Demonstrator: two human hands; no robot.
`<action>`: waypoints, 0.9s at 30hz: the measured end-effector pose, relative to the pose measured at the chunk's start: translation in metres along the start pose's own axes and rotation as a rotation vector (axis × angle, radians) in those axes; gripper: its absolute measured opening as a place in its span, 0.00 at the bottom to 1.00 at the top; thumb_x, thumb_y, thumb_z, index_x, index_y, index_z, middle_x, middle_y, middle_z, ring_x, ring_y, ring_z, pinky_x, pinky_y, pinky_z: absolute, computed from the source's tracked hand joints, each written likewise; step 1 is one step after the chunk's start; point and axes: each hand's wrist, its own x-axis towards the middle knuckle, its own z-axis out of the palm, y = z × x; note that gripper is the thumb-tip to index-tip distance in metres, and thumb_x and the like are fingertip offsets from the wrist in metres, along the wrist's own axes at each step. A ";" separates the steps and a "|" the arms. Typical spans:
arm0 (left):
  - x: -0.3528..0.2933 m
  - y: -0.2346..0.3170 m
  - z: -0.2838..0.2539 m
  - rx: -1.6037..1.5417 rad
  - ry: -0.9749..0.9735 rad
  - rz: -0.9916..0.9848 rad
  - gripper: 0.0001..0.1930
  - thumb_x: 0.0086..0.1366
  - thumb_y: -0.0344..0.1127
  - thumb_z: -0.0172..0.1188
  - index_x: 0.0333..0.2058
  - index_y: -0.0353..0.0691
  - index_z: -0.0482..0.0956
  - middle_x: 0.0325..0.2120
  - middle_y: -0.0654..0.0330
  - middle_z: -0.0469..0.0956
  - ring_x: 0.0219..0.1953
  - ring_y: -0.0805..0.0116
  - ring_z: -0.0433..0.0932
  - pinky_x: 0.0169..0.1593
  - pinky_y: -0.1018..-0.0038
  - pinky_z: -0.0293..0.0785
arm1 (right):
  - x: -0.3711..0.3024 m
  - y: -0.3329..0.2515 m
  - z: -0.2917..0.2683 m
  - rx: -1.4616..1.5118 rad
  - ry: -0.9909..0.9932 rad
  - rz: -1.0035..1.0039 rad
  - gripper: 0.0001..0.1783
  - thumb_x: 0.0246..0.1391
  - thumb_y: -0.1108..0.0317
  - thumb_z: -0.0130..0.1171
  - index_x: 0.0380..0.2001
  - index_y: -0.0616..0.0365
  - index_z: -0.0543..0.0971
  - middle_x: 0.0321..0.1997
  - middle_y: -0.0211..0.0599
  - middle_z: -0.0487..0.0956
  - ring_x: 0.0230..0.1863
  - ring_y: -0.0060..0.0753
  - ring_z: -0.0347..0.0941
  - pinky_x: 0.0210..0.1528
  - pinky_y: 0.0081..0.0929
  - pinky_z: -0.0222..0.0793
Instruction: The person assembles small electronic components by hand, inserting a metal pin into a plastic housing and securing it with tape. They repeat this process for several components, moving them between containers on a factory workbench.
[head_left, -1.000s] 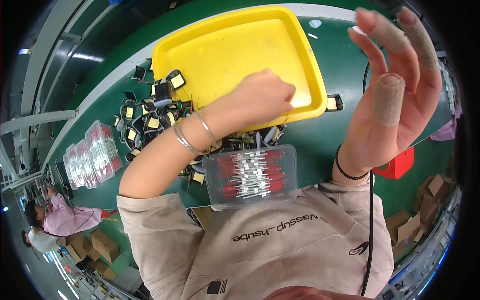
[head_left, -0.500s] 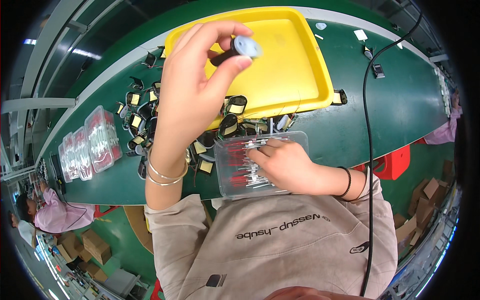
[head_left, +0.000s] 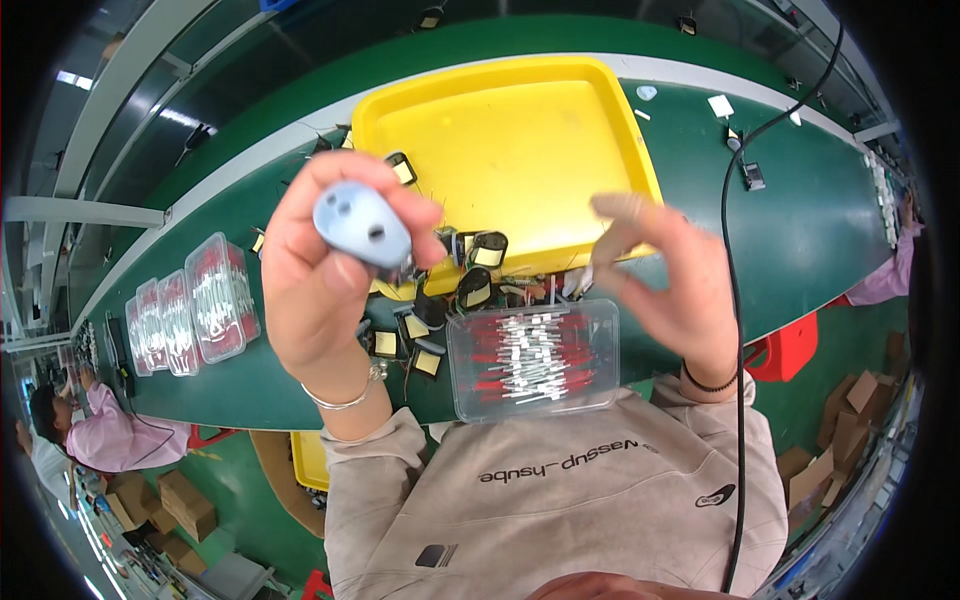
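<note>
Left hand [head_left: 312, 295]: gripping case [head_left: 352, 218], long axis far-left to near-right | right hand [head_left: 682, 290]: fingers parted, blurred, well right of case, nearer box [head_left: 482, 404] than left

Worn items of the operator. The torso carries a taupe fabric T-shirt [head_left: 590, 530] with loose, short sleeves [head_left: 385, 455]. Dark lettering [head_left: 565, 460] crosses the chest; below it, a small black-and-white oval emblem [head_left: 716, 496] lies right, and a dark square print with fine lines [head_left: 434, 556] left. Left wrist: thin silver-coloured metal bangles [head_left: 345, 404]. Right wrist: black beaded bracelet [head_left: 706, 384]. A slim black cable [head_left: 741, 480] overlies the shirt's right side.
</note>
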 end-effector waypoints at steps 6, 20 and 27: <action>0.016 0.000 0.016 0.668 -0.094 -0.026 0.19 0.41 0.32 0.68 0.37 0.40 0.79 0.49 0.56 0.74 0.56 0.54 0.66 0.61 0.61 0.54 | 0.033 0.022 0.001 -0.344 0.186 -0.273 0.26 0.35 0.76 0.58 0.45 0.55 0.77 0.20 0.27 0.71 0.22 0.29 0.68 0.26 0.26 0.62; 0.022 -0.017 0.031 0.800 -0.214 -0.107 0.18 0.43 0.35 0.69 0.36 0.40 0.79 0.38 0.59 0.77 0.47 0.58 0.72 0.52 0.66 0.65 | 0.051 0.019 0.004 0.055 0.076 -0.171 0.29 0.29 0.72 0.67 0.44 0.59 0.78 0.31 0.36 0.78 0.31 0.37 0.73 0.39 0.28 0.68; 0.026 -0.020 0.027 0.520 -0.288 -0.095 0.18 0.44 0.37 0.71 0.36 0.40 0.81 0.37 0.59 0.78 0.46 0.59 0.72 0.52 0.67 0.64 | 0.048 0.038 0.008 0.603 -0.140 -0.178 0.14 0.33 0.72 0.68 0.28 0.65 0.82 0.31 0.42 0.80 0.33 0.38 0.77 0.36 0.28 0.72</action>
